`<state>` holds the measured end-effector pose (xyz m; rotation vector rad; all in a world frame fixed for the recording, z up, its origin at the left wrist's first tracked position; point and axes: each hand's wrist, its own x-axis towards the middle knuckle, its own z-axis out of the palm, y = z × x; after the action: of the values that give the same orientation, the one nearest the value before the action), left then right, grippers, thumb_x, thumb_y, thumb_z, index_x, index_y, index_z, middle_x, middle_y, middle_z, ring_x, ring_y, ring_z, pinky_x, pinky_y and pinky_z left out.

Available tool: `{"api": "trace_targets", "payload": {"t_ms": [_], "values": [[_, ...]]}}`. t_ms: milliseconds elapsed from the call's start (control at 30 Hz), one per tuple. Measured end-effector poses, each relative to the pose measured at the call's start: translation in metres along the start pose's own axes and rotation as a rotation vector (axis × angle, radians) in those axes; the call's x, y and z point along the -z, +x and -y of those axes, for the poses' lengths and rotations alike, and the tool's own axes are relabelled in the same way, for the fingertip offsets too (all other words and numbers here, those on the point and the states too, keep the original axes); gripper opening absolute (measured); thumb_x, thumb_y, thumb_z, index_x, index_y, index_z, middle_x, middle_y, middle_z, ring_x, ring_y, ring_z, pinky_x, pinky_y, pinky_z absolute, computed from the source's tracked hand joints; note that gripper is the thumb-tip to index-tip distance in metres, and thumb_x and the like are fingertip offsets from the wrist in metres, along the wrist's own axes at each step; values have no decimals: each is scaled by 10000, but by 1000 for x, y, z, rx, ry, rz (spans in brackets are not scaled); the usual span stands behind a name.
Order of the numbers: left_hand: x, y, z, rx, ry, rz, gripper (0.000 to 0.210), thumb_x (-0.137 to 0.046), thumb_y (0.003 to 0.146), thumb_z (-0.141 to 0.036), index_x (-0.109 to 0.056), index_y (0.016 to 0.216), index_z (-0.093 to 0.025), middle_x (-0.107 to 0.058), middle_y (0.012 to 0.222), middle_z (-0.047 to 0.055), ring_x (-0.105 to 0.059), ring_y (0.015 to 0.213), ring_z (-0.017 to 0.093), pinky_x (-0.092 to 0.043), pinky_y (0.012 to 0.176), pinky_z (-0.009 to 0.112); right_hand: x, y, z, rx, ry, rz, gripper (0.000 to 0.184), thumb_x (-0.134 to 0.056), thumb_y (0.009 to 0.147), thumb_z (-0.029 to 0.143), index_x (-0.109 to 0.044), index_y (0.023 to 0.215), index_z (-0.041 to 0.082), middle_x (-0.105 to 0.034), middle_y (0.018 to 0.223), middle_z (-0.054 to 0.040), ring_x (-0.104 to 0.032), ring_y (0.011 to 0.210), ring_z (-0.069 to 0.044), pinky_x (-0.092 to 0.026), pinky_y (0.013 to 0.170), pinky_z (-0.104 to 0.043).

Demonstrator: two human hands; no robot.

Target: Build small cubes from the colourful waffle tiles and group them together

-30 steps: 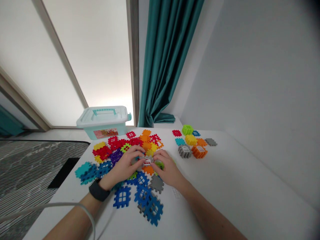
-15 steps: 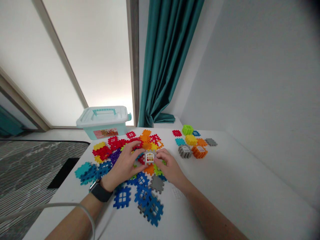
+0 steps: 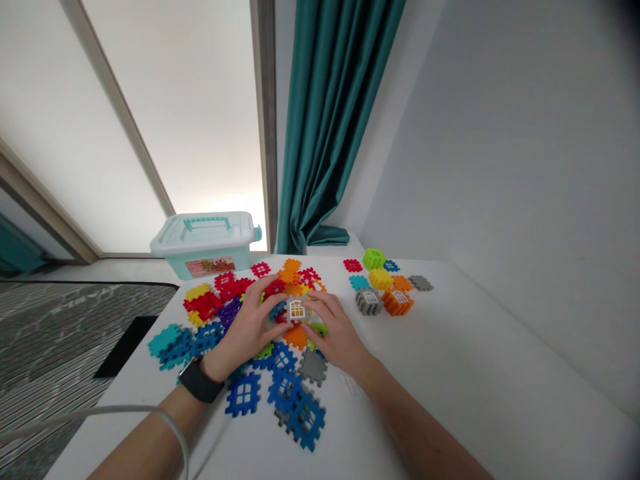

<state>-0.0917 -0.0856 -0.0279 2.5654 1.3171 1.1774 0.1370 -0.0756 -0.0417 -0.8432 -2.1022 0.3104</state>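
Observation:
Between my two hands is a small grey building tile with a white window insert (image 3: 297, 310), held just over the loose pieces. My left hand (image 3: 250, 327), below a wrist with a black watch, is closed on its left side, thumb below and fingers above. Curved around the right side of the same tile, my right hand (image 3: 337, 330) has its fingertips at the upper edge and its thumb at the lower. Under and around them lie an orange tile (image 3: 295, 337), a flat grey tile (image 3: 313, 367) and blue window tiles (image 3: 284, 358).
Red tiles (image 3: 204, 305), purple tiles (image 3: 230, 313) and teal tiles (image 3: 166, 338) spread leftward. A lidded box (image 3: 210, 260) stands at the back left. At right are an orange block (image 3: 398, 303), a grey block (image 3: 369, 303) and a yellow block (image 3: 381, 279). A pale cable (image 3: 165, 413) crosses lower left.
The right hand's fingers have shifted from a pinch at the window tile's right edge to a wider span above and below it. The left hand stays nearly in place.

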Motion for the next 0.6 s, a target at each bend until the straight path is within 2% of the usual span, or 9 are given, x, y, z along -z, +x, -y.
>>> {"api": "trace_targets", "payload": {"t_ms": [167,600], "values": [[-2,-1,-1,28,-26,-4,403,-706,897,-324,-552,1262,-253,-402,1499,155,-394,1407,355,-389,1136,587,-3,-1,1,-81,83,-45,510,-621,896,184,-461,1374,261,-599,1269,-112,-573,1202,-263,-501,1033,-480],[-2,-1,-1,50,-60,-8,414,-683,909,-290,-540,1297,-265,-393,1471,146,-402,1385,346,-400,1132,574,2,1,3,-115,145,-54,439,-593,898,182,-509,1323,256,-611,1268,-99,-582,1184,-248,-486,1033,-457]]}}
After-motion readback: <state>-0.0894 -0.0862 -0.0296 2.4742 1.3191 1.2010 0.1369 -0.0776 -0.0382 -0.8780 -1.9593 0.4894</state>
